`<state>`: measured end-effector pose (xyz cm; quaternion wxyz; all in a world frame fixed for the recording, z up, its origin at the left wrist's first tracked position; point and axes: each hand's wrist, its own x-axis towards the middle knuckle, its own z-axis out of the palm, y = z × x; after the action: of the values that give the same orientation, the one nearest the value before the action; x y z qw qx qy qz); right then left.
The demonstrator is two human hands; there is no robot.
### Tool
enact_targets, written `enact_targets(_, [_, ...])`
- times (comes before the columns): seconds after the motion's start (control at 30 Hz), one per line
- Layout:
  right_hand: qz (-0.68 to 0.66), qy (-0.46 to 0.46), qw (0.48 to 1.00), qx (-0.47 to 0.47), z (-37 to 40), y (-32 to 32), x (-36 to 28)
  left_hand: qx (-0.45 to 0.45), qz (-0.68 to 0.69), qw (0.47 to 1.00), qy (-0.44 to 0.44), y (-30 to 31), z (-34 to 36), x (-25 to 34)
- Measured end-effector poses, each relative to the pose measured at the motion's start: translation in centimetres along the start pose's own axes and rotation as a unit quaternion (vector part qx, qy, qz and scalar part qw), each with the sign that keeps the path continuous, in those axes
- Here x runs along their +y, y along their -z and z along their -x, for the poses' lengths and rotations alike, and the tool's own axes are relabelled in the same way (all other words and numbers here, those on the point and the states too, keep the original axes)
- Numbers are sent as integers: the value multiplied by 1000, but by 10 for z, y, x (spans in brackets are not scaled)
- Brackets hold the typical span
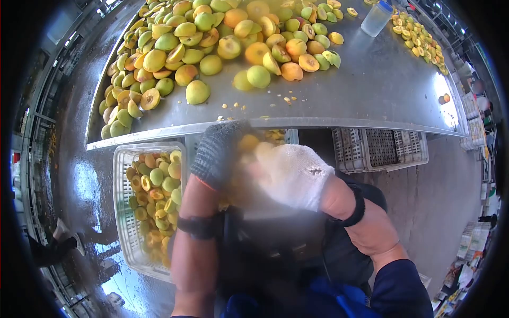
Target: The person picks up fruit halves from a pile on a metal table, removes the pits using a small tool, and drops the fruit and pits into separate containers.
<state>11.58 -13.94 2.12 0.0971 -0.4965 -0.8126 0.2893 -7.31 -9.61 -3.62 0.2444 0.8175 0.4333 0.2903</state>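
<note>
My left hand [218, 153], in a grey knitted glove, is just below the front edge of the metal table [339, 108]. Close on its right is my right hand [291, 172], in a white glove with a small dark hole. A yellow-orange fruit [248, 142] shows between the two hands, and whether either one grips it is unclear. A blurred patch covers the fingers of both hands. Beneath them, more yellow fruit [276, 136] is partly visible. On the table lies a large heap of green and orange fruit [185, 29], many pieces cut in half.
A white crate [120, 212] of halved fruit stands at the lower left. Under the table's right part are crates [379, 148]. A clear container with a blue lid [376, 20] stands on the table near a second fruit pile [419, 37]. A dark-clothed person's arm [53, 249] shows far left.
</note>
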Motion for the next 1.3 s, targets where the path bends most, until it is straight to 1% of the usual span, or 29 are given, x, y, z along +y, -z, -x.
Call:
enact_targets(0.07, [-25, 25, 999, 31, -1, -6, 12, 17, -2, 1000, 6, -5, 1, -9])
enact_targets(0.17, [-37, 98, 985, 137, 2, -21, 18, 75, -21, 997, 17, -8, 7, -21])
enact_targets(0.2, [-81, 164, 960, 214, 0, -30, 20, 95, -25, 995, 22, -5, 13, -14])
enact_targets(0.23, [-93, 137, 962, 217, -1, -34, 20, 117, -30, 992, 27, -3, 16, -10])
enact_targets(0.3, [-120, 81, 964, 224, -5, -40, 20, 120, 85, 987, 68, -29, 22, -43])
enact_targets(0.33, [-251, 76, 948, 182, -4, -38, 24, 123, 140, 979, 86, -29, 23, -42])
enact_targets(0.37, [-378, 61, 912, 145, -3, -36, 27, 128, 194, 967, 104, -28, 24, -42])
enact_targets(0.4, [-541, 16, 838, 66, 2, -26, 21, 137, 246, 952, 117, -16, 18, -18])
enact_targets(0.43, [-682, -31, 730, -18, 6, -18, 17, 144, 298, 935, 130, -8, 15, -5])
enact_targets(0.47, [-665, -15, 746, -31, 9, -14, 17, 141, 301, 936, 113, -3, 14, -6])
enact_targets(0.57, [-731, -94, 671, -77, 6, -11, 14, 137, 293, 942, 84, 11, 15, -7])
enact_targets(0.63, [-671, -14, 734, -102, 6, -19, 27, 121, 307, 935, 132, 16, 16, -8])
enact_targets(0.7, [-644, 31, 758, -101, 6, -16, 32, 144, 269, 942, 137, 24, 19, -5])
enact_targets(0.73, [-625, 61, 773, -91, 6, -13, 33, 174, 222, 952, 118, 32, 20, -1])
enact_targets(0.77, [-642, 53, 762, -68, 4, -4, 33, 204, 173, 959, 100, 39, 23, 0])
enact_targets(0.8, [-658, 47, 750, -45, 3, 6, 33, 189, 312, 918, 158, 51, 24, -12])
enact_targets(0.83, [-672, 42, 739, -21, 1, 15, 32, 202, 300, 907, 215, 59, 31, -20])
enact_targets(0.9, [-671, 43, 740, 20, -4, 15, 46, 222, 275, 877, 327, 74, 47, -31])
enact_targets(0.93, [-582, 10, 810, 64, -7, 13, 43, 218, 187, 888, 359, 83, 56, -36])
enact_targets(0.97, [-482, -21, 869, 105, -13, 11, 38, 216, 99, 891, 388, 91, 65, -42])
enact_targets(1.0, [-374, -50, 915, 143, -19, 9, 30, 213, 11, 884, 416, 96, 73, -44])
enact_targets(1.07, [-195, -52, 970, 133, -47, 15, 13, 329, -72, 870, 360, 93, 78, -50])
enact_targets(1.1, [-102, -54, 985, 129, -65, 19, 4, 383, -113, 856, 329, 91, 78, -52])
enact_targets(1.17, [-12, -41, 993, 108, -112, 19, -7, 382, -4, 865, 327, 87, 75, -50])
enact_targets(1.2, [42, -53, 996, 56, -131, 26, -27, 368, 14, 871, 326, 83, 72, -47])
enact_targets(1.23, [113, 31, 990, 76, -163, 11, -15, 356, 32, 876, 324, 79, 71, -45])
enact_targets(1.27, [141, 26, 989, 30, -187, 4, -18, 333, 46, 886, 320, 76, 71, -44])
enact_targets(1.3, [168, 21, 985, -16, -206, 0, -24, 315, 44, 886, 336, 81, 66, -34])
